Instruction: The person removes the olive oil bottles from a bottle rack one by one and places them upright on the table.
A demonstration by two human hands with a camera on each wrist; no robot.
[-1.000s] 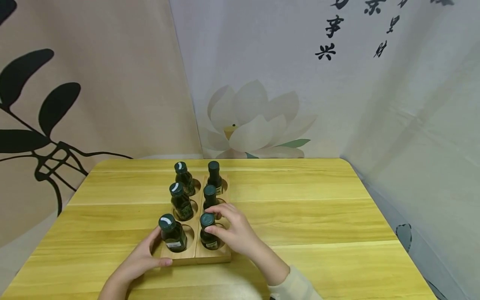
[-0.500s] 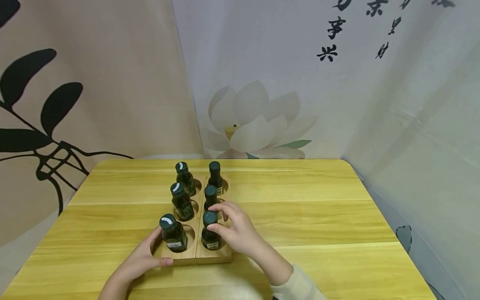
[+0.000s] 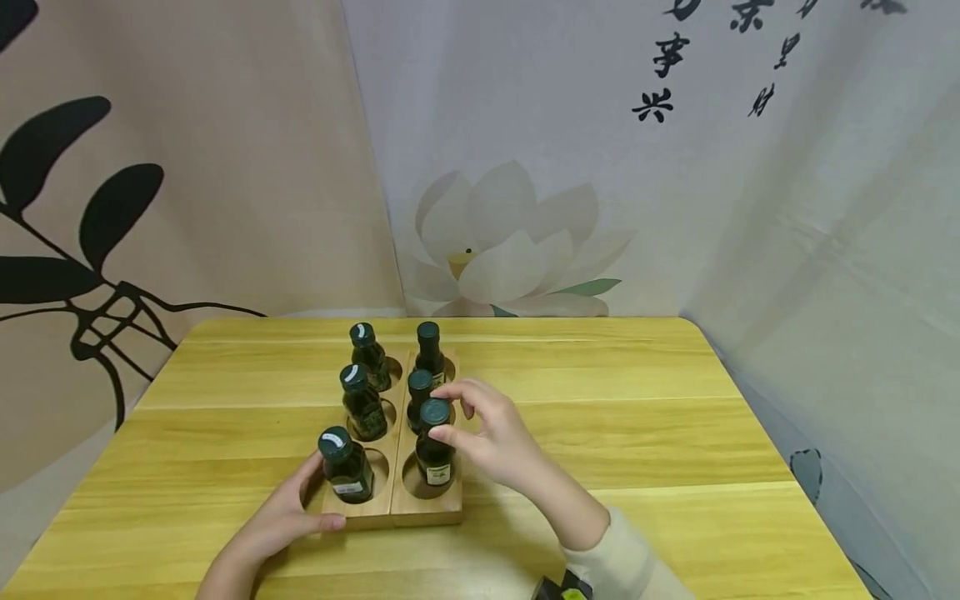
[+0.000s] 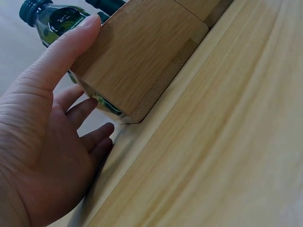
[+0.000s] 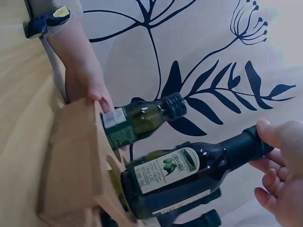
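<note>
My right hand point(image 3: 498, 429) pinches the cap of a dark green olive oil bottle point(image 3: 435, 457) between thumb and fingers. In the right wrist view this bottle point(image 5: 175, 175) is raised, its base about level with the top of the wooden bottle rack point(image 5: 71, 165). Below it, the rack's front right hole is exposed. My left hand point(image 3: 281, 517) holds the near left corner of the rack point(image 3: 427, 515), with the thumb point(image 4: 71, 47) on its front face and fingertips at its side. Beside that hand, a wider bottle with a green cap point(image 3: 348, 477) stands in the front left hole.
Several more green-capped bottles stand in the rack behind, among them a middle left bottle point(image 3: 363, 408) and a back right bottle point(image 3: 429, 354). The rack sits on a wooden table point(image 3: 637, 417). A printed curtain point(image 3: 525, 125) hangs behind the table.
My right hand has lifted the front right bottle upward and slightly right from its hole. My left hand has stayed at the rack's corner.
</note>
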